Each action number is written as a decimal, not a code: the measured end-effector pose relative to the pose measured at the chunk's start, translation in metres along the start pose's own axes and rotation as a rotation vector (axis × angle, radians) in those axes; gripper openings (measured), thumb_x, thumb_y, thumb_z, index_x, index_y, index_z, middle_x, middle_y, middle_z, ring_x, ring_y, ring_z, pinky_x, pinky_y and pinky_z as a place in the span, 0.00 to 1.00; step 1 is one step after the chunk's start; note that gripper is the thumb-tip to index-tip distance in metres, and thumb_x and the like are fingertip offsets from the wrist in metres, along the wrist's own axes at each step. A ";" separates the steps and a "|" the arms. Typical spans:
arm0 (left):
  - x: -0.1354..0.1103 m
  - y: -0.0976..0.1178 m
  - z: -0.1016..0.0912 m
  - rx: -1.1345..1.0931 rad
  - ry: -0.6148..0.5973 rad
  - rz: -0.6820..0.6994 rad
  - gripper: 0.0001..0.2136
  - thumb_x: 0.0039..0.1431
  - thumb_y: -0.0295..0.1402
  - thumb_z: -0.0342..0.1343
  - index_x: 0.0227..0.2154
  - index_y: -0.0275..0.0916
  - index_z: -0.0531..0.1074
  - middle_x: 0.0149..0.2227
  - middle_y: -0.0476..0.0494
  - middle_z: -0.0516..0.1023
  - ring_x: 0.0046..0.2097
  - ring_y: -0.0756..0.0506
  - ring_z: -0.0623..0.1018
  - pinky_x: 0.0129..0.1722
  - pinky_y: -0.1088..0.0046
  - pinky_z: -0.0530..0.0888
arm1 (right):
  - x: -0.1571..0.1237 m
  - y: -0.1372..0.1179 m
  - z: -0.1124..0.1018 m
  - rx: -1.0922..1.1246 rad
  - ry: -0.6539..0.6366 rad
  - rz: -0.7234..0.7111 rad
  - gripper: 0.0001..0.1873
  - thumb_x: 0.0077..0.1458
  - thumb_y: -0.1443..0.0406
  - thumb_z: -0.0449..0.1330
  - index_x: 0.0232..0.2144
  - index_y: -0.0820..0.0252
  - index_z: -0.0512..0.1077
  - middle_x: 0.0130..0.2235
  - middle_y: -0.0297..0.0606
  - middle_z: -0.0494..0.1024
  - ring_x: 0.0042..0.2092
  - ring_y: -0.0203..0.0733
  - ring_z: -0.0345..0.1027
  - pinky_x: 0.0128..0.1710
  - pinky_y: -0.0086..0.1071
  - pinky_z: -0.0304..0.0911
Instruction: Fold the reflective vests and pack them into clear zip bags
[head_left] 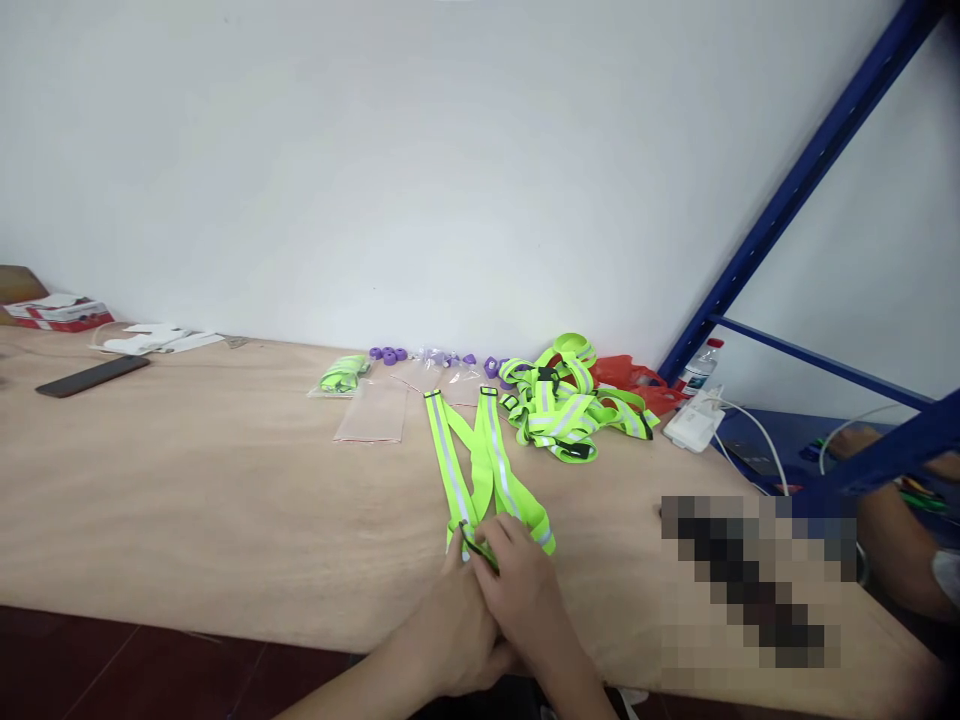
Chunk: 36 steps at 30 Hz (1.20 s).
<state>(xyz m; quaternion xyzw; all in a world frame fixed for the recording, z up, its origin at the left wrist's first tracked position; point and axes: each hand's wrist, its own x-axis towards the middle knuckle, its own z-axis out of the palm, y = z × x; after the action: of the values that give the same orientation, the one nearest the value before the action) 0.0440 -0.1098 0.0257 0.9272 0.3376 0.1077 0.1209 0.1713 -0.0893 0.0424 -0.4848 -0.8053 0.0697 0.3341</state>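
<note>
A fluorescent yellow-green reflective vest [501, 462] made of elastic straps with silver stripes lies on the wooden table before me. Its two shoulder straps point away from me, with black sliders at their far ends. At the near end, my left hand [456, 618] and my right hand [519, 572] are close together, fingers closed on the strap around a dark buckle or edge [474, 545]. The right hand partly overlaps the left, so some of the grip is hidden. Right of the far end lies a tangled pile of similar vests [559, 405].
Flat plastic bags [369, 413], a bagged folded vest [343, 374] and purple pieces [388, 355] lie toward the wall. Rightward are a red bag [630, 378], bottle [699, 368], white charger [694, 420], blue frame [795, 190] and another person's arm [896, 545].
</note>
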 end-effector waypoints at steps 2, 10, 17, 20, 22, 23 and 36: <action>0.000 0.001 -0.004 -0.061 0.002 -0.008 0.27 0.69 0.44 0.51 0.68 0.47 0.56 0.65 0.39 0.66 0.64 0.31 0.67 0.66 0.40 0.55 | 0.002 0.004 0.002 0.093 -0.057 0.077 0.08 0.50 0.73 0.56 0.28 0.55 0.67 0.29 0.32 0.73 0.32 0.39 0.67 0.31 0.29 0.60; -0.012 -0.020 -0.032 -0.376 0.170 -0.010 0.15 0.69 0.26 0.50 0.52 0.46 0.74 0.53 0.46 0.78 0.56 0.46 0.75 0.65 0.64 0.64 | 0.002 0.021 -0.003 0.511 -0.061 0.300 0.08 0.54 0.64 0.57 0.26 0.54 0.60 0.23 0.24 0.59 0.25 0.34 0.55 0.25 0.27 0.54; -0.031 -0.042 -0.023 -0.391 0.376 -0.199 0.10 0.62 0.24 0.57 0.42 0.43 0.78 0.51 0.44 0.77 0.53 0.43 0.74 0.55 0.67 0.73 | 0.000 0.018 0.004 0.390 -0.144 0.271 0.08 0.51 0.66 0.59 0.25 0.55 0.61 0.22 0.23 0.58 0.24 0.33 0.54 0.24 0.26 0.50; -0.030 -0.040 -0.023 -0.432 0.354 -0.362 0.08 0.58 0.23 0.59 0.39 0.40 0.73 0.41 0.47 0.78 0.42 0.45 0.77 0.43 0.70 0.76 | -0.002 0.017 0.006 0.285 -0.161 0.201 0.07 0.51 0.68 0.60 0.26 0.55 0.63 0.24 0.25 0.63 0.26 0.34 0.58 0.26 0.27 0.51; -0.029 -0.039 -0.024 -0.441 0.338 -0.423 0.13 0.57 0.23 0.60 0.44 0.41 0.71 0.41 0.48 0.77 0.40 0.45 0.77 0.40 0.71 0.76 | -0.003 0.018 0.006 0.219 -0.161 0.138 0.08 0.51 0.70 0.61 0.28 0.56 0.64 0.25 0.26 0.66 0.27 0.35 0.61 0.27 0.27 0.53; -0.029 -0.039 -0.023 -0.442 0.334 -0.411 0.17 0.57 0.22 0.60 0.48 0.42 0.70 0.44 0.47 0.78 0.43 0.45 0.77 0.43 0.70 0.76 | -0.004 0.018 0.007 0.189 -0.159 0.106 0.08 0.51 0.71 0.61 0.28 0.56 0.65 0.26 0.27 0.68 0.28 0.35 0.62 0.27 0.27 0.54; -0.033 -0.041 -0.025 -0.154 0.281 -0.127 0.11 0.68 0.30 0.54 0.51 0.42 0.72 0.55 0.40 0.74 0.56 0.40 0.74 0.54 0.64 0.75 | -0.024 0.033 -0.009 0.165 -0.191 -0.179 0.16 0.55 0.76 0.61 0.44 0.55 0.73 0.43 0.38 0.78 0.45 0.42 0.74 0.45 0.33 0.71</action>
<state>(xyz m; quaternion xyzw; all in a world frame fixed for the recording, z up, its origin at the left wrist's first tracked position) -0.0125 -0.0974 0.0333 0.8679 0.3997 0.2539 0.1498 0.2083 -0.0936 0.0235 -0.3729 -0.8650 0.1514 0.2998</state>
